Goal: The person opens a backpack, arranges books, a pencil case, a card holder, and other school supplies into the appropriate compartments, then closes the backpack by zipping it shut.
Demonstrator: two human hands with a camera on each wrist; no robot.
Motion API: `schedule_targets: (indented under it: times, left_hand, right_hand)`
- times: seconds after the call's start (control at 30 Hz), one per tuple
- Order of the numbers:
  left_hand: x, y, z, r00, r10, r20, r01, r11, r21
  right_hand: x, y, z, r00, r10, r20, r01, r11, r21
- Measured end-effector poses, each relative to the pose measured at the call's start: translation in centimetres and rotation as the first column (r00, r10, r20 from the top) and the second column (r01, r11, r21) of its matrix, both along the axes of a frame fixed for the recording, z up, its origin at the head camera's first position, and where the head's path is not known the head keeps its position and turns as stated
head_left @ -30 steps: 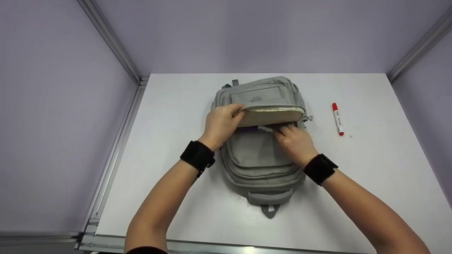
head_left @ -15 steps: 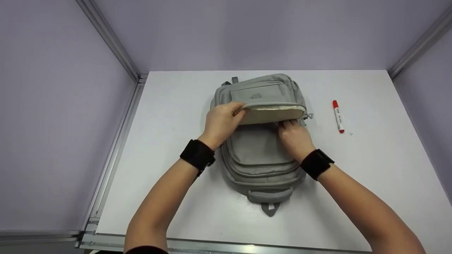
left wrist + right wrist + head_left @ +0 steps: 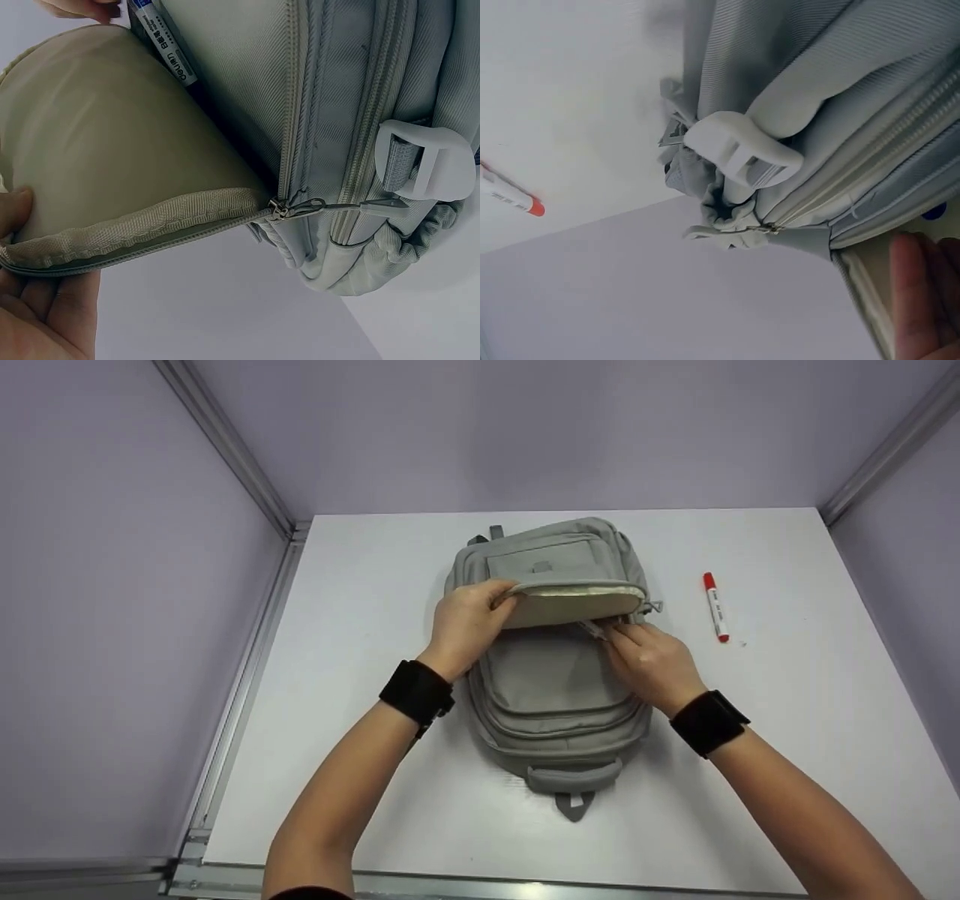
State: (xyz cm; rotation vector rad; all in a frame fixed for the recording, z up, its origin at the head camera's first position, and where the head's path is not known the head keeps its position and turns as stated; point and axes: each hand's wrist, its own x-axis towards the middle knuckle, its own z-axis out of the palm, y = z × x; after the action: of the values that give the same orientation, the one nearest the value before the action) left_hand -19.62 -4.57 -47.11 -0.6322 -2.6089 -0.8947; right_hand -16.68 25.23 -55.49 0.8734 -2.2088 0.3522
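A grey backpack (image 3: 559, 675) lies on the white table with its front pocket unzipped. My left hand (image 3: 469, 622) pinches the edge of the pocket flap (image 3: 574, 609) and holds it raised, its beige lining showing. My right hand (image 3: 652, 660) reaches into the pocket's right side, fingertips partly hidden under the flap. Right by those fingers, a white and blue marker (image 3: 163, 39) lies slanted in the pocket mouth. In the right wrist view the fingers (image 3: 913, 292) look fairly straight, beside a small blue end of something.
A red and white marker (image 3: 716, 607) lies on the table (image 3: 795, 720) to the right of the backpack. White strap buckles (image 3: 425, 163) and a zipper pull (image 3: 289, 210) show along the bag's side. Pale panels (image 3: 547, 435) enclose the table at the back and sides.
My right hand went deeper into the pocket, then drew back a little to the right. The blue and white marker has shifted right and now slants. My left hand keeps its grip on the flap.
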Motion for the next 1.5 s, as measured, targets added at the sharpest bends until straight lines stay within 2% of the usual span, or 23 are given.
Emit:
schedule_targets:
  times: [0.1,0.17,0.23,0.3,0.33,0.37,0.4,0.47,0.53,0.57,0.63,0.7,0.8,1.0,1.27,1.4,1.5]
  left_hand:
    - [0.2,-0.2,0.0,1.0,0.004,0.011,-0.004,1.0,0.001]
    - [0.3,-0.3,0.0,1.0,0.007,0.018,-0.007,1.0,-0.003]
    - [0.4,-0.4,0.0,1.0,0.01,0.024,-0.009,1.0,-0.003]
    - [0.5,-0.4,0.0,1.0,0.011,0.024,-0.011,1.0,-0.004]
    - [0.5,-0.3,0.0,1.0,0.012,0.02,-0.012,1.0,-0.003]
    - [0.6,-0.3,0.0,1.0,0.013,0.016,-0.013,1.0,-0.001]
    - [0.6,-0.3,0.0,1.0,0.012,0.011,-0.012,1.0,-0.002]
    - [0.7,-0.2,0.0,1.0,0.004,0.007,-0.004,1.0,-0.002]
    - [0.7,-0.2,0.0,1.0,-0.007,0.01,0.007,1.0,-0.003]
    - [0.7,-0.1,0.0,1.0,-0.011,0.013,0.012,1.0,-0.004]
    - [0.7,-0.1,0.1,1.0,-0.017,0.018,0.018,1.0,-0.005]
    - [0.7,-0.2,0.1,1.0,-0.015,0.019,0.016,1.0,-0.01]
    - [0.7,-0.3,0.2,1.0,-0.01,0.014,0.01,1.0,-0.014]
    - [0.6,-0.4,0.2,1.0,-0.014,0.0,0.014,1.0,-0.016]
    - [0.9,-0.1,0.1,1.0,-0.021,0.021,0.022,0.999,-0.043]
    - [0.9,-0.3,0.2,1.0,-0.017,0.021,0.018,0.999,-0.045]
    - [0.9,-0.5,0.3,1.0,-0.009,0.014,0.01,0.999,-0.047]
  right_hand:
    - [0.6,1.8,0.4,0.999,0.03,-0.034,-0.032,0.997,-0.071]
    - [0.6,3.4,0.4,1.0,0.0,-0.03,-0.003,0.995,-0.104]
    - [0.3,5.5,0.3,0.997,-0.076,0.02,0.077,0.99,-0.122]
    - [-0.5,7.7,0.0,0.976,-0.18,0.123,0.195,0.973,-0.123]
    - [-0.9,8.9,-0.3,0.953,-0.235,0.192,0.26,0.958,-0.118]
    - [-1.3,9.9,-0.6,0.92,-0.287,0.267,0.325,0.939,-0.109]
    - [-1.7,10.9,-1.0,0.878,-0.334,0.342,0.388,0.917,-0.099]
    - [-2.4,12.7,-1.9,0.78,-0.409,0.474,0.492,0.869,-0.059]
    - [-2.9,14.0,-2.8,0.686,-0.456,0.567,0.56,0.828,-0.011]
    - [-3.2,14.5,-3.3,0.648,-0.472,0.598,0.58,0.814,0.014]
    - [-3.7,15.1,-4.1,0.592,-0.484,0.645,0.598,0.8,0.051]
    - [-4.2,15.4,-4.9,0.559,-0.481,0.675,0.601,0.796,0.069]
    - [-4.9,15.2,-5.8,0.535,-0.472,0.701,0.595,0.799,0.084]
    - [-5.5,14.6,-6.5,0.512,-0.479,0.713,0.598,0.795,0.105]
    - [-5.4,14.7,-6.3,0.444,-0.524,0.727,0.645,0.75,0.146]
    - [-5.3,14.7,-6.2,0.427,-0.535,0.729,0.647,0.744,0.167]
    - [-5.5,14.6,-6.2,0.425,-0.537,0.729,0.647,0.743,0.171]
